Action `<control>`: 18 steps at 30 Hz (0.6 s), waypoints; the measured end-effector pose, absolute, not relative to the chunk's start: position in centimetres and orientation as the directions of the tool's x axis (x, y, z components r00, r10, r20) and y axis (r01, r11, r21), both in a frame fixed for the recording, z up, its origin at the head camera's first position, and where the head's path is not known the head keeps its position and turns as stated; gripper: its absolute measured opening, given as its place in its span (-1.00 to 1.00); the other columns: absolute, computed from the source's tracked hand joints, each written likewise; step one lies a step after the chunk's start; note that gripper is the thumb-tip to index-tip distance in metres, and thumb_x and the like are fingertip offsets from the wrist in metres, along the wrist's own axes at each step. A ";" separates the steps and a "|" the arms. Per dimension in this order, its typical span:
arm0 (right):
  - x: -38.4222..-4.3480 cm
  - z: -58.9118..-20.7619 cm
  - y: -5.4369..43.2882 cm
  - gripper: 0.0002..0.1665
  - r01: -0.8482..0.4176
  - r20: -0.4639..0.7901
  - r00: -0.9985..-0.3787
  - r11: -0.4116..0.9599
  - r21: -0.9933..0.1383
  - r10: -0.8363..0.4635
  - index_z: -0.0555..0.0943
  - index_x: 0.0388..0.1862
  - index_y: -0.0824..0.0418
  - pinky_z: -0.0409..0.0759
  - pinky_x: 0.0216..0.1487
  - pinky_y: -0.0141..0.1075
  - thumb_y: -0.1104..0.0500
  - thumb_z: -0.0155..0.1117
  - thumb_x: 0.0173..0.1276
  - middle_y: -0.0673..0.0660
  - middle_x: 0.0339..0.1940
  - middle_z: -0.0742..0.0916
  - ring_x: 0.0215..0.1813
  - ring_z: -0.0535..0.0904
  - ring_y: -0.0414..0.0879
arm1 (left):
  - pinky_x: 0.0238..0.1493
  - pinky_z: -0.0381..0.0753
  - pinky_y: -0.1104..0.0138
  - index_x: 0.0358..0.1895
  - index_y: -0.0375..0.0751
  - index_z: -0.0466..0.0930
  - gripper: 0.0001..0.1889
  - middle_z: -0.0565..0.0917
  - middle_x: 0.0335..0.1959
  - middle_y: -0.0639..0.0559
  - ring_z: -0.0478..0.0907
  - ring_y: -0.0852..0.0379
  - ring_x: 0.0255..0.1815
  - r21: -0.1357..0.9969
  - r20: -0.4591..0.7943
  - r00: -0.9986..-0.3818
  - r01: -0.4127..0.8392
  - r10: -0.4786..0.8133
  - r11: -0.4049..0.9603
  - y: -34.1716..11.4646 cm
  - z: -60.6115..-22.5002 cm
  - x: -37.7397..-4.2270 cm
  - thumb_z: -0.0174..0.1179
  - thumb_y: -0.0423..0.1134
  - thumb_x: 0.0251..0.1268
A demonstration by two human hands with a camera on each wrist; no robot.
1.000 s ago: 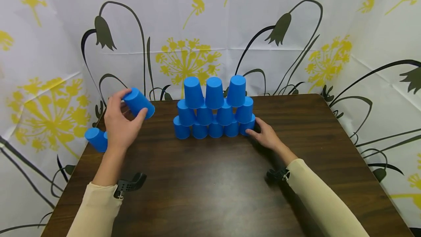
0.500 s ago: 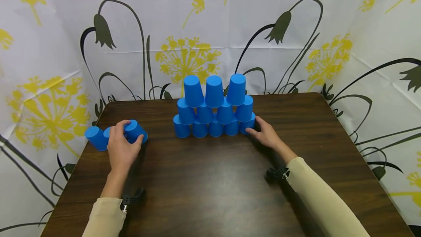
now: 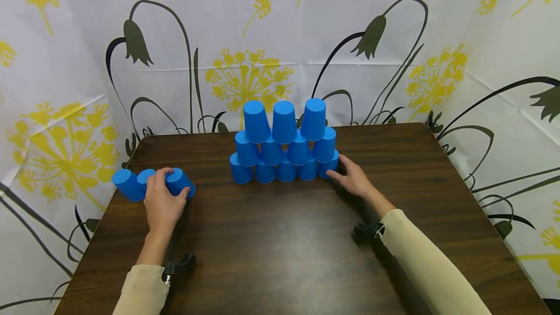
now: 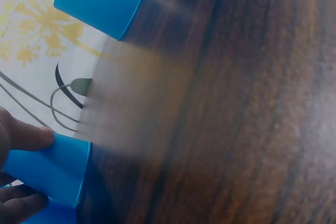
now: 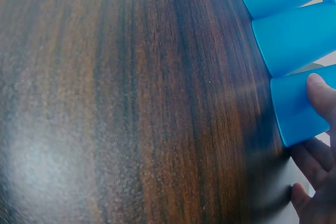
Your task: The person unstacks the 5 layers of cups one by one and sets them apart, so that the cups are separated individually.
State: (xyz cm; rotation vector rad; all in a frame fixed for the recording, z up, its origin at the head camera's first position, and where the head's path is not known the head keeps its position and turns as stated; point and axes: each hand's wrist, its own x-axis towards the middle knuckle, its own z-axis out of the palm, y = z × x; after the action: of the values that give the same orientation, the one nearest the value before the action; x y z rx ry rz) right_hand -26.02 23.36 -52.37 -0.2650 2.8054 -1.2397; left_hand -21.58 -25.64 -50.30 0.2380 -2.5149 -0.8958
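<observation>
At the left of the table, my left hand (image 3: pixel 163 203) grips an upside-down blue plastic cup (image 3: pixel 178 182), thumb on one side and fingers on the other. In the left wrist view that cup (image 4: pixel 55 169) has its rim down at the tabletop. Two more blue cups (image 3: pixel 128 184) stand just left of the hand, one partly hidden by it. In the middle, upside-down blue cups (image 3: pixel 284 123) form a stack of three rows, with three on top. My right hand (image 3: pixel 355 179) holds the bottom row's rightmost cup (image 5: pixel 299 106), thumb on its near side.
The dark wooden table (image 3: pixel 280 256) extends in front of the stack and to its right. Behind stands a white curtain (image 3: pixel 280 28) with yellow and dark flower prints, close to the table's back edge.
My left hand has lowered its cup from the air to the tabletop beside the two left cups. The right hand and the stack have kept their places.
</observation>
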 end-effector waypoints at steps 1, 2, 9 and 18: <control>-26.0 -52.4 23.4 -0.19 -0.131 0.012 -0.983 0.661 -0.739 -0.182 0.19 0.51 0.24 0.21 0.39 0.22 -0.06 0.22 0.44 0.32 0.42 0.42 0.43 0.29 0.26 | 0.22 0.26 -0.36 0.28 -0.19 0.38 -0.34 0.41 0.21 -0.38 0.36 -0.45 0.23 0.638 0.356 -0.881 -0.015 -0.312 0.770 -25.7 -50.4 -21.6 0.46 -0.35 0.08; -26.0 -52.4 23.4 -0.20 -0.132 0.014 -0.983 0.660 -0.740 -0.181 0.19 0.50 0.24 0.21 0.39 0.22 -0.06 0.22 0.44 0.32 0.42 0.42 0.43 0.30 0.26 | 0.22 0.25 -0.36 0.28 -0.19 0.38 -0.34 0.40 0.22 -0.38 0.36 -0.45 0.24 0.641 0.354 -0.880 -0.019 -0.317 0.767 -25.7 -50.4 -21.5 0.46 -0.34 0.08; -26.0 -52.6 23.3 -0.20 -0.132 0.012 -0.983 0.663 -0.737 -0.182 0.19 0.50 0.23 0.22 0.38 0.22 -0.06 0.21 0.45 0.31 0.42 0.42 0.43 0.30 0.26 | 0.23 0.25 -0.35 0.29 -0.19 0.38 -0.33 0.41 0.24 -0.37 0.36 -0.43 0.25 0.651 0.360 -0.867 -0.030 -0.343 0.759 -25.5 -50.5 -21.5 0.47 -0.32 0.08; -25.9 -52.4 23.4 -0.19 -0.124 0.006 -0.984 0.657 -0.743 -0.180 0.19 0.50 0.22 0.21 0.38 0.23 -0.09 0.21 0.44 0.30 0.42 0.42 0.43 0.29 0.26 | 0.24 0.32 -0.28 0.24 -0.21 0.48 -0.42 0.45 0.18 -0.32 0.41 -0.36 0.22 0.632 0.456 -0.817 0.019 -0.353 0.774 -25.5 -51.0 -21.3 0.45 -0.28 0.12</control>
State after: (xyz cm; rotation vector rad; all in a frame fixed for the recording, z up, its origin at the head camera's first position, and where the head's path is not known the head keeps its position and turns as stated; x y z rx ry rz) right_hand -25.95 23.39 -52.37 -0.2568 2.7975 -1.2465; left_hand -21.33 -25.49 -51.03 0.2487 -2.3952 -0.8618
